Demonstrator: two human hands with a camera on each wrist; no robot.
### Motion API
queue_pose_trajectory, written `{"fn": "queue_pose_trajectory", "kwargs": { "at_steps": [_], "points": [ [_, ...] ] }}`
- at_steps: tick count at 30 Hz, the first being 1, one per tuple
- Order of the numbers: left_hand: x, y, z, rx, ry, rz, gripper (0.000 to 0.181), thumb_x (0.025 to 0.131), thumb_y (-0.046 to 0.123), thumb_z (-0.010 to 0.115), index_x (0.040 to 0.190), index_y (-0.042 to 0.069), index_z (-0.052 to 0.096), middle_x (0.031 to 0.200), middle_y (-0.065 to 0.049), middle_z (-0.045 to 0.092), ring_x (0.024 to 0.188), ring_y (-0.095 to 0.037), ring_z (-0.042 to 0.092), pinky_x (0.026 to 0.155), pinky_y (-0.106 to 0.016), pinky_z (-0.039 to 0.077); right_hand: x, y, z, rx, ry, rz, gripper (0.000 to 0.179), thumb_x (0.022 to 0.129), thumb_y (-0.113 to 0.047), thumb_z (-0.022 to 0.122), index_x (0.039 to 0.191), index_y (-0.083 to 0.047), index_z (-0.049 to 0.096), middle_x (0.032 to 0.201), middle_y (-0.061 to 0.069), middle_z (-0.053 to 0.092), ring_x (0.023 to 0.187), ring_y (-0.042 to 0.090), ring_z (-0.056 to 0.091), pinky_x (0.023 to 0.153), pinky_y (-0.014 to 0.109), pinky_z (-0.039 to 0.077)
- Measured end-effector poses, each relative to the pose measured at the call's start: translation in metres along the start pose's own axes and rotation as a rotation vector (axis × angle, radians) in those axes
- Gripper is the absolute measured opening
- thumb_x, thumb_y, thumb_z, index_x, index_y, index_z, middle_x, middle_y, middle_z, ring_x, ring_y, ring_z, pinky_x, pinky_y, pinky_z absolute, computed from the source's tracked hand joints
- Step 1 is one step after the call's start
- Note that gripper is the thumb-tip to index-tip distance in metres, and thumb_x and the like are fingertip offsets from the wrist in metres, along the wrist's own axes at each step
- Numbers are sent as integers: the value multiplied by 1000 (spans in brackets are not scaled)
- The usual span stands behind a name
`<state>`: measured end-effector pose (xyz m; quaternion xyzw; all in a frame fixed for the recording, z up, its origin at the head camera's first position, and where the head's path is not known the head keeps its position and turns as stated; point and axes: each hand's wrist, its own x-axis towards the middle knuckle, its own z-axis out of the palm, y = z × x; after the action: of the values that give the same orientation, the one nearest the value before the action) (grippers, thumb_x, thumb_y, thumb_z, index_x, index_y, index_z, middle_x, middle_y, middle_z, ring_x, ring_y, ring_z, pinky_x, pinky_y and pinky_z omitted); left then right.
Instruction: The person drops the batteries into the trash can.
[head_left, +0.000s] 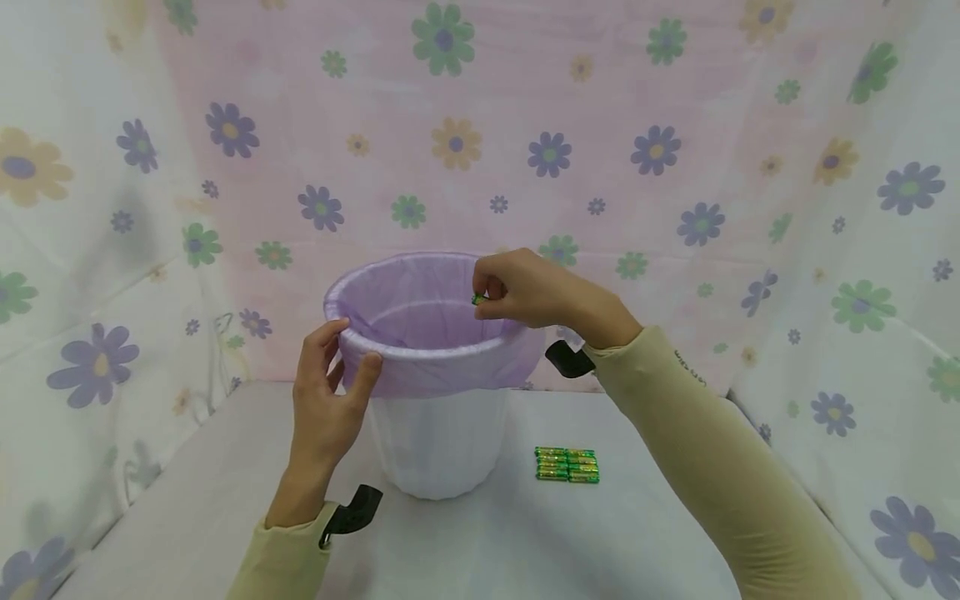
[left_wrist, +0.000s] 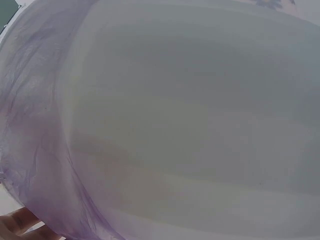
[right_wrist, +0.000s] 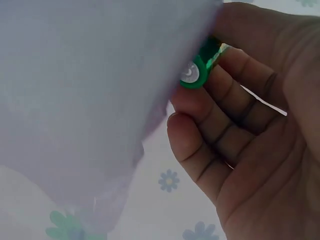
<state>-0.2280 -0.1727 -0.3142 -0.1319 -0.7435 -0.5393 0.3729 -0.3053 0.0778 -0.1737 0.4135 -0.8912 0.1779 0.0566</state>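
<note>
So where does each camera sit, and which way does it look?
Head: on the head, looking forward and down at the round white bin with thin purple plastic liner; left fingers, right fingers and yellowish sleeves show.
Left wrist: on that wrist, looking at the bin's side; left fingers show bottom left.
Right wrist: on that wrist, looking at the liner; right fingers show on the right.
Shared: head and right wrist both show right fingers holding a shiny green cylinder.

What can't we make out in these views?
- Inside bottom of bin (head view): hidden by its near wall.
- Print on the grouped batteries (head view): too small.
- Most of the left hand (left wrist view): cut off at lower left.
- Full length of the held battery (right wrist view): hidden by purple liner and right hand.
</note>
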Motion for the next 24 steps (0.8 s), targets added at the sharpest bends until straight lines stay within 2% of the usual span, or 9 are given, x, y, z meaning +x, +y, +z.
{"fn": "queue_pose_trajectory", "kwargs": {
  "at_steps": [5,9,11,17,22,24],
  "points": [
    [0,-7,-1,0,7,23,53,87,12,68,135,13,46,139,-3,44,132,-27,41,102,-53,38,18,0,11,-4,-27,2,14,86,-17,72,89,-10,60,80,3,56,76,16,52,70,28,45],
    [1,-6,1,-6,10,3,53,87,11,68,135,12,46,139,-3,43,133,-26,40,104,-52,38,26,1,17,-27,-46,15,15,86,-19,73,89,-11,61,82,2,57,77,16,52,71,28,45],
    [1,-1,2,-14,7,-11,52,87,9,68,135,10,46,139,-5,43,133,-27,40,104,-52,37,29,2,19,-35,-52,30,16,86,-20,73,90,-11,60,84,3,57,78,17,53,72,29,45],
    [-1,28,3,-13,6,-18,51,87,6,66,133,1,44,138,-15,43,132,-36,40,103,-58,35,38,5,25,-15,-71,58,18,85,-21,73,90,-12,60,85,3,57,80,17,52,73,28,45],
    [-1,30,3,-11,3,-19,51,87,6,65,133,1,43,138,-16,42,132,-37,39,102,-59,35,44,6,35,-52,-98,61,19,84,-22,74,90,-11,60,85,2,58,81,16,53,74,27,45],
    [0,22,3,-3,3,-18,51,87,7,66,133,2,44,138,-14,42,132,-34,39,103,-57,36,46,7,37,-81,-102,58,20,84,-24,74,90,-11,60,85,1,59,81,16,54,75,27,45]
  ]
}}
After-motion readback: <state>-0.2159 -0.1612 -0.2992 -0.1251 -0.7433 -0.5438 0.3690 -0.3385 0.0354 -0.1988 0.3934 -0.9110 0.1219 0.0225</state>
